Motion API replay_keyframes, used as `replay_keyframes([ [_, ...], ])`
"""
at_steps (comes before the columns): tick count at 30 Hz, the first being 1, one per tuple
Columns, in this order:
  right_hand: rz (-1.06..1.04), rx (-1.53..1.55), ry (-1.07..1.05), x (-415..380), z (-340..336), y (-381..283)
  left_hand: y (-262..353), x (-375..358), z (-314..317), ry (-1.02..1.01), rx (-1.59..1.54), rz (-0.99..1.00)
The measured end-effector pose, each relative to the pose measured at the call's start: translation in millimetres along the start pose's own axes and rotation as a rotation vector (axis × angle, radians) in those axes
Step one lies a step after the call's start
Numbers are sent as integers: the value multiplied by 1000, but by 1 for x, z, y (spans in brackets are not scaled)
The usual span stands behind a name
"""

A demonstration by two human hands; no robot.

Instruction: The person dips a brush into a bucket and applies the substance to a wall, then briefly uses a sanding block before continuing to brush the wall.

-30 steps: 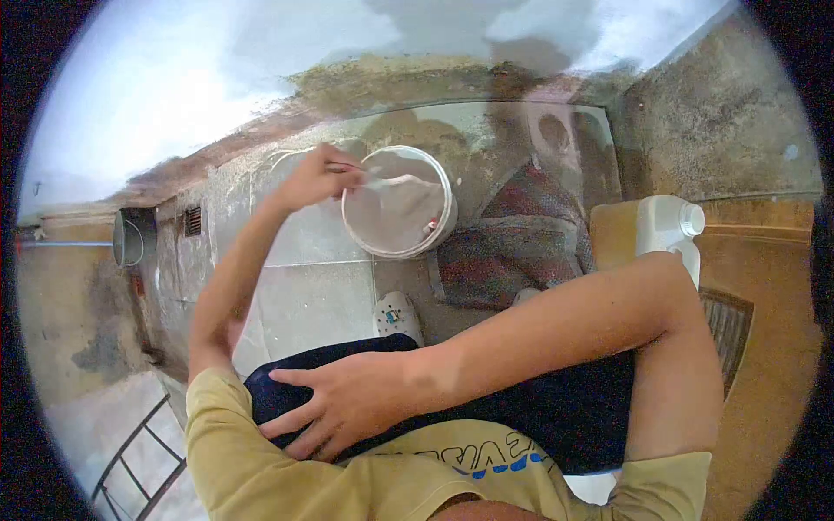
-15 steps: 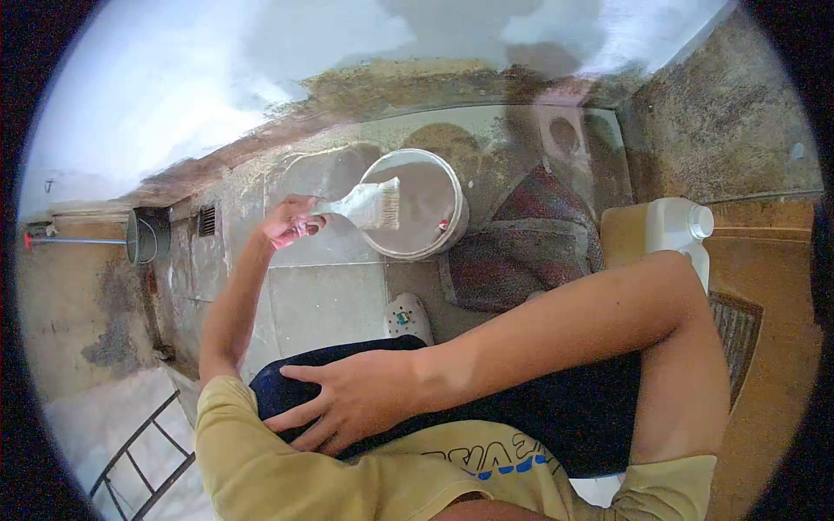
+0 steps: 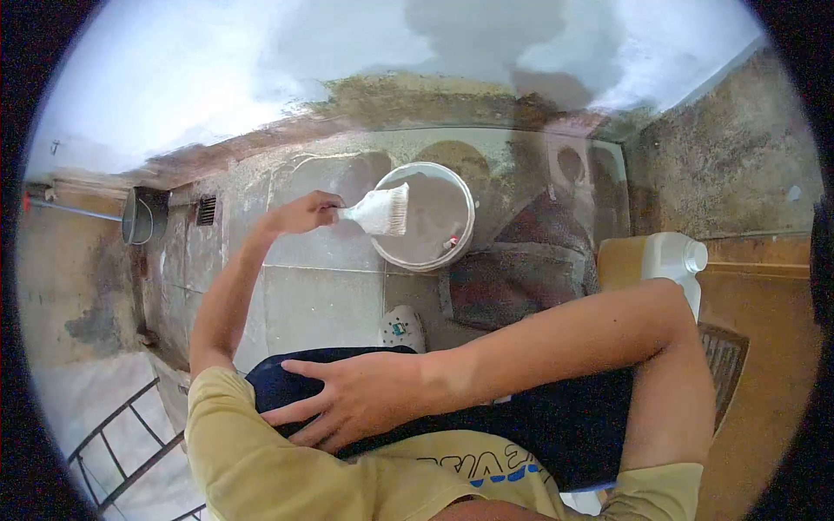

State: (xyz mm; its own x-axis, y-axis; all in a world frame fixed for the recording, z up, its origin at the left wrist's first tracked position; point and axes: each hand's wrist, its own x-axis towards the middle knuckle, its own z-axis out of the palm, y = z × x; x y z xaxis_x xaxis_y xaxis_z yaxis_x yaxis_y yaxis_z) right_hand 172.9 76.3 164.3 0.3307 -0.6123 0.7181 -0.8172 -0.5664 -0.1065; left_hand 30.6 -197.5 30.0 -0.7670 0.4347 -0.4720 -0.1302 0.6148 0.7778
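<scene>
A paintbrush (image 3: 382,211) with broad bristles coated in white is held by its handle in my left hand (image 3: 306,213), whose fingers are closed around it. The bristles overlap the left side of a white bucket (image 3: 469,227), its rim smeared pale. Greyish-white liquid (image 3: 430,201) fills the inside, and a small red-and-white thing (image 3: 451,242) shows near the right wall. My right hand (image 3: 356,401) lies across dark trousers (image 3: 556,425) at the knee with fingers spread, gripping nothing.
A plastic jug (image 3: 665,260) stands at the right, beyond dark cloth (image 3: 521,282) on the floor. A clog-covered foot (image 3: 402,328) is below the bucket. Ahead rises a partly white wall (image 3: 217,87). A dark pail (image 3: 142,217) and a ladder-like frame (image 3: 130,434) are left.
My left hand has turned with the paintbrush, now showing its back instead of the curled fingers. The whole view has shifted slightly. My right hand keeps its place on the knee.
</scene>
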Motion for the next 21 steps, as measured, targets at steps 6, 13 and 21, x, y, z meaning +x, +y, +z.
replay_keyframes([
  [6, -3, 11, -70, 3, 1, -1, 10, 0, 11, 119, 284, 64],
  [13, 9, 52, -39, 1, 0, 0, 8, 13, -5, 263, 96, 51],
  [21, 27, 86, -141, -1, -4, 1, -7, 41, -34, 892, 367, 9],
])
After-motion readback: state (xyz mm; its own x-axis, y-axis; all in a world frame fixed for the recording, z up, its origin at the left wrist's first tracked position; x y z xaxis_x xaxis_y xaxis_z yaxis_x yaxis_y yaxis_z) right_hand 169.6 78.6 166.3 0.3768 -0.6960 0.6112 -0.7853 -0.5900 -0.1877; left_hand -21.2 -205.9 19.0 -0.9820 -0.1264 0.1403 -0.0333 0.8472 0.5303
